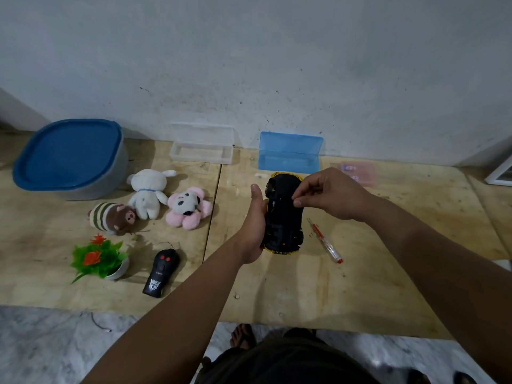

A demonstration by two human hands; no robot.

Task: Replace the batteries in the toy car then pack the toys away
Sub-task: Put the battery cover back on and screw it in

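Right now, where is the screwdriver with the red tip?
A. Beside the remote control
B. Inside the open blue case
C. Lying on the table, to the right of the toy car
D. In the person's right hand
C. The screwdriver lies flat on the table, free of both hands, just right of the upturned toy car that the left hand holds while the right hand works on its underside.

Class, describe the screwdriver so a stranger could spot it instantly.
Start at the upturned toy car held above the wooden table. Just right of it, lying flat and untouched, is the screwdriver: the only thin, stick-like item, with a clear handle and red tip.
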